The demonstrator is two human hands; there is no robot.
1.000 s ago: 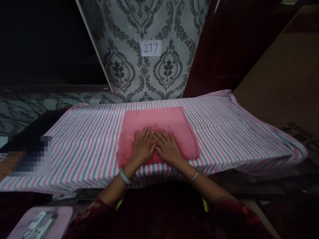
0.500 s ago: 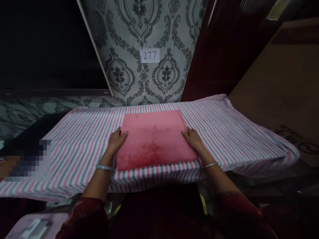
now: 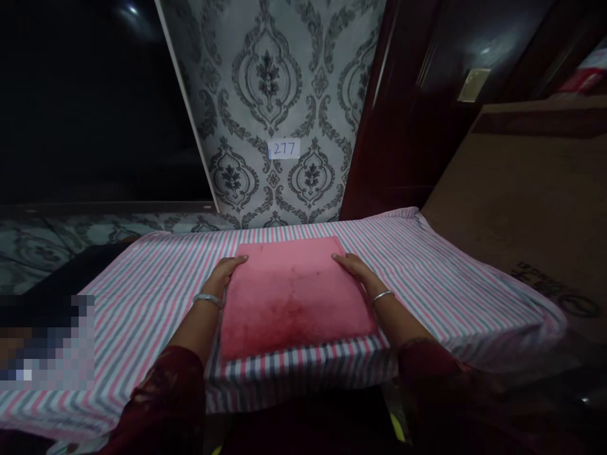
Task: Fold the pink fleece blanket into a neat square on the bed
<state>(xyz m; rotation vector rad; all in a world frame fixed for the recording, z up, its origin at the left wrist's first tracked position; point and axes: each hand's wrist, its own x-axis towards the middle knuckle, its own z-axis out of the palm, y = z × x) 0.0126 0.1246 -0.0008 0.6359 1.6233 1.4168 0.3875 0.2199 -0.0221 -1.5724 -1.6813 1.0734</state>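
Observation:
A flat pink square, seemingly a folded cloth (image 3: 289, 284), lies near the front edge of a striped tablecloth (image 3: 156, 303). Dark red patches mark its near half. My left hand (image 3: 226, 272) grips its left side close to the far corner, thumb on top and fingers partly out of sight at the edge. On the opposite side, my right hand (image 3: 355, 266) holds the right edge near the far corner in the same way. Each wrist wears a bangle.
A large dark screen (image 3: 95, 114) stands at the left before patterned wallpaper bearing a "277" paper label (image 3: 284, 149). At the right are a dark red door (image 3: 408, 114) and a big cardboard box (image 3: 516, 196). A blurred-out patch (image 3: 47, 341) covers the left edge.
Both hands have slid away from me along the sides of the pink cloth, toward its far corners. The view has tilted up, so the table appears lower.

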